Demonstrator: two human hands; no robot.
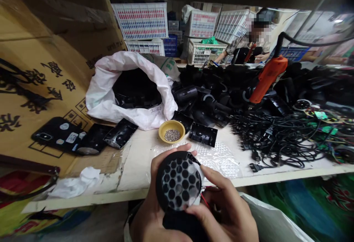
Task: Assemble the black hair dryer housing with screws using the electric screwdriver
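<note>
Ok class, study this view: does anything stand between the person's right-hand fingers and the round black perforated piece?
Nothing visible does. The right hand's fingers touch the rim of the round black perforated piece directly, while the left hand holds it from behind.

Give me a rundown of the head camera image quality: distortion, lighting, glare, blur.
In the head view, the wide lens bows the white bench edge and stretches the corners; light is soft and even, with faint shadows; mild glare shows on the bubble wrap; the black perforated disc looks fairly sharp; the top-right corner is dark and blurred.
</note>
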